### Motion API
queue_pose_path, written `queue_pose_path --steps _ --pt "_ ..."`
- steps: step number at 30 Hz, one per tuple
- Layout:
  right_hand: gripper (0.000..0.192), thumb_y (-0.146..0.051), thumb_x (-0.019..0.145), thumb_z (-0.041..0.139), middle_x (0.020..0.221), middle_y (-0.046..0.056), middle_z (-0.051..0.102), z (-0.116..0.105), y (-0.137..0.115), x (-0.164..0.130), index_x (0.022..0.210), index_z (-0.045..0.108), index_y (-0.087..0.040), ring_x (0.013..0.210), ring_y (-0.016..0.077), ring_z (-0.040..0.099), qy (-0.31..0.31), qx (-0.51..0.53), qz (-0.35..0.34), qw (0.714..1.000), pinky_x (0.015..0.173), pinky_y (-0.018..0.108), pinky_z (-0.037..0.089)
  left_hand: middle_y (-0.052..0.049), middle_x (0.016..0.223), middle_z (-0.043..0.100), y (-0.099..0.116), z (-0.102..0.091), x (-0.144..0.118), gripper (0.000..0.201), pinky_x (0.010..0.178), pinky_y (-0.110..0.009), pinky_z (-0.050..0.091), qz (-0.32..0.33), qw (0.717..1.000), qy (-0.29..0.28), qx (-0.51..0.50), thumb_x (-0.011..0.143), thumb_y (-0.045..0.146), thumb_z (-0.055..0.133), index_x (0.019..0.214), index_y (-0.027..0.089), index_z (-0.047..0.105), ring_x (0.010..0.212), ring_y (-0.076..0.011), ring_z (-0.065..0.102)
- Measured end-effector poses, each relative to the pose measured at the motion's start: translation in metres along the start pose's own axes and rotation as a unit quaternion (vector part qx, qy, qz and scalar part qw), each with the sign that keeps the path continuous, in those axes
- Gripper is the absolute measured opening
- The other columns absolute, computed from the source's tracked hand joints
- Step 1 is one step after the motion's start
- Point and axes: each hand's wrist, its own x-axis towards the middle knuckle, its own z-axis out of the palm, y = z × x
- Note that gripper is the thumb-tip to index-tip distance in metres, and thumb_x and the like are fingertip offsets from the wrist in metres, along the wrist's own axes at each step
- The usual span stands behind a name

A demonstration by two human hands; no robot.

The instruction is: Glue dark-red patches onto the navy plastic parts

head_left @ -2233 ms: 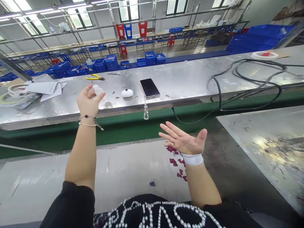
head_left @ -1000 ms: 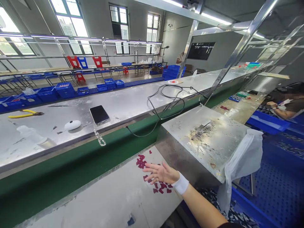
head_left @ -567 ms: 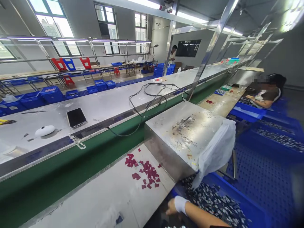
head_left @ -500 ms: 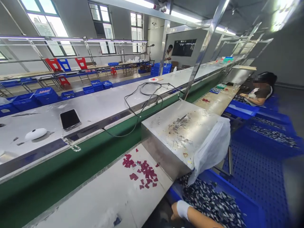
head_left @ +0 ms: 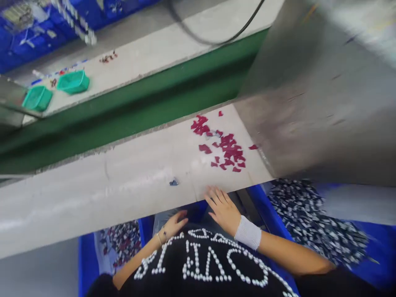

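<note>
In the lower middle of the frame, the right hand was open, fingers loosely spread and empty, at the near edge of a long, pale, flat workbench. Left of it, the left hand was half open, seemingly empty though blurred. Small, flat, dark-red irregular pieces lay right of centre on the workbench; a small blue-grey scrap lay near the hands.

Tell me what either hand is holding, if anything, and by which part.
Nothing is visibly held: the right hand is open; the left hand cannot be judged.
</note>
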Motion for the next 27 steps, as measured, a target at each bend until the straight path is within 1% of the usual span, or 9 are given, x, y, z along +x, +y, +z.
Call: queue_pose_path --steps 3,7,11,14,19,22,24,25,27 --pt "0.097 -0.048 0.091 0.077 0.172 0.014 0.018 0.039 -0.048 0.038 0.167 0.025 -0.018 0.16 0.0342 0.019 0.044 -0.024 -0.117 0.992 0.13 0.051 0.025 -0.011 0.131 0.067 -0.066 0.008 0.019 0.035 0.108 -0.053 0.052 0.02 0.999 0.029 -0.033 0.098 0.036 0.068 0.127 0.016 0.064 0.122 -0.0268 0.065" --pt "0.109 -0.051 0.09 0.076 0.173 0.013 0.01 0.08 -0.128 0.112 0.169 0.012 -0.012 0.162 0.0307 0.009 0.08 -0.066 -0.216 0.971 0.134 0.046 0.011 -0.012 0.122 0.073 -0.136 0.005 0.011 0.029 0.111 -0.052 0.049 0.056 0.993 0.088 -0.058 0.094 0.028 0.067 0.119 0.014 0.068 0.118 -0.0273 0.067" --pt "0.109 -0.058 0.092 0.07 0.173 0.015 0.008 0.098 -0.183 0.164 0.168 0.011 -0.007 0.162 0.0329 0.002 0.085 -0.106 -0.214 0.967 0.135 0.05 0.001 -0.013 0.124 0.074 -0.184 0.002 -0.011 0.037 0.109 -0.047 0.051 0.083 0.987 0.115 -0.078 0.091 0.023 0.059 0.127 0.015 0.064 0.115 -0.0269 0.069" --pt "0.113 -0.062 0.089 0.072 0.173 0.016 0.007 0.107 -0.193 0.164 0.168 0.013 -0.006 0.162 0.0351 -0.003 0.075 -0.13 -0.192 0.97 0.134 0.052 -0.003 -0.015 0.132 0.071 -0.199 0.005 -0.022 0.044 0.109 -0.044 0.052 0.096 0.985 0.115 -0.086 0.091 0.024 0.056 0.134 0.015 0.059 0.118 -0.0255 0.069" --pt "0.118 -0.063 0.082 0.081 0.173 0.017 0.006 0.113 -0.176 0.107 0.168 0.02 -0.011 0.162 0.0339 0.003 0.072 -0.163 -0.181 0.967 0.133 0.045 -0.006 -0.015 0.131 0.07 -0.185 -0.015 -0.046 0.042 0.109 -0.044 0.051 0.109 0.989 0.09 -0.054 0.092 0.033 0.058 0.131 0.016 0.062 0.118 -0.0263 0.068" --pt "0.112 -0.064 0.08 0.083 0.172 0.016 0.02 0.104 -0.159 0.061 0.166 0.031 -0.015 0.161 0.03 0.015 0.081 -0.17 -0.198 0.962 0.131 0.038 -0.012 -0.008 0.112 0.077 -0.152 -0.052 -0.074 0.031 0.096 -0.037 0.055 0.121 0.992 0.045 -0.011 0.09 0.042 0.066 0.11 0.019 0.073 0.105 -0.0251 0.071" --pt "0.102 -0.066 0.083 0.079 0.169 0.008 0.031 0.089 -0.143 0.036 0.164 0.036 -0.022 0.159 0.0306 0.022 0.101 -0.163 -0.211 0.958 0.129 0.043 -0.018 -0.004 0.096 0.078 -0.117 -0.075 -0.085 0.028 0.083 -0.032 0.056 0.142 0.989 0.027 0.025 0.092 0.047 0.066 0.093 0.021 0.076 0.091 -0.0218 0.07" --pt "0.095 -0.063 0.087 0.077 0.168 0.006 0.035 0.08 -0.134 0.026 0.163 0.037 -0.023 0.157 0.031 0.024 0.127 -0.156 -0.2 0.959 0.13 0.045 -0.016 -0.003 0.087 0.075 -0.096 -0.084 -0.085 0.032 0.077 -0.031 0.055 0.175 0.981 0.047 0.064 0.095 0.049 0.062 0.088 0.021 0.074 0.082 -0.0198 0.068" --pt "0.077 -0.058 0.098 0.065 0.165 0.006 0.041 0.059 -0.114 0.013 0.161 0.04 -0.022 0.154 0.0325 0.029 0.176 -0.141 -0.147 0.963 0.13 0.05 -0.009 -0.003 0.085 0.073 -0.05 -0.091 -0.068 0.031 0.079 -0.033 0.054 0.248 0.946 0.173 0.118 0.098 0.048 0.061 0.089 0.02 0.07 0.08 -0.0193 0.066"
